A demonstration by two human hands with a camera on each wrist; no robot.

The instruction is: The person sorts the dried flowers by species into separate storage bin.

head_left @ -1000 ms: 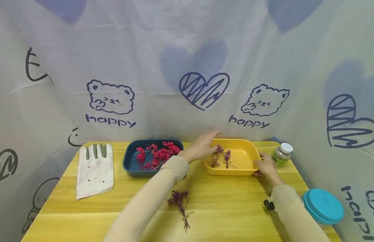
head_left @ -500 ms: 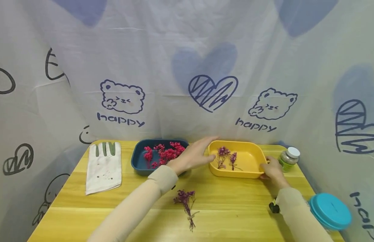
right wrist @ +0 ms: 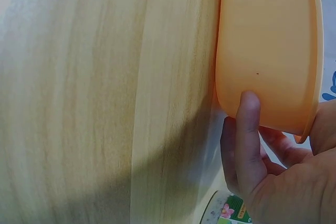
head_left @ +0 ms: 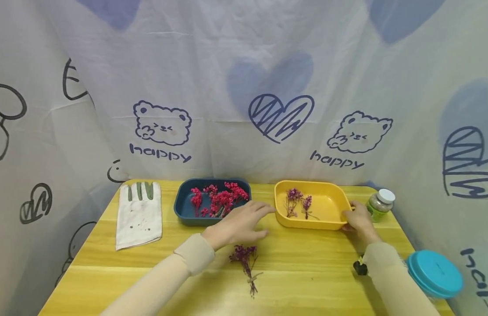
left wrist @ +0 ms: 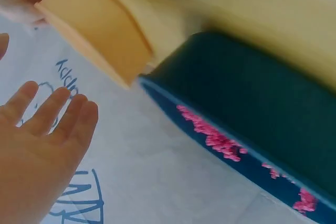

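My left hand [head_left: 240,224] hovers above the table with fingers extended, holding nothing. It is between the dark blue tray [head_left: 188,220] and a tied bunch of dried purple flowers [head_left: 244,254] lying on the table. Several pink dried flower sprigs [head_left: 224,199] lie in the blue tray. At the right end of the yellow tray [head_left: 307,223], my right hand [head_left: 360,221] grips the wall and rim. Two purple dried flower bunches [head_left: 293,195] are inside that tray, toward its left side. In the right wrist view, one finger [right wrist: 248,129] rests against the tray's outer wall.
A white glove [head_left: 139,219] with green fingertips lies at the left. A small white-lidded jar [head_left: 382,204] stands just beyond my right hand. Near my right forearm are a blue-lidded container [head_left: 435,272] and a small black object [head_left: 360,267]. A printed curtain [head_left: 220,149] hangs behind the table.
My left hand has drawn back from the yellow tray's left end, toward the left and nearer me. The right hand keeps its hold on the tray. The head view has shifted slightly.
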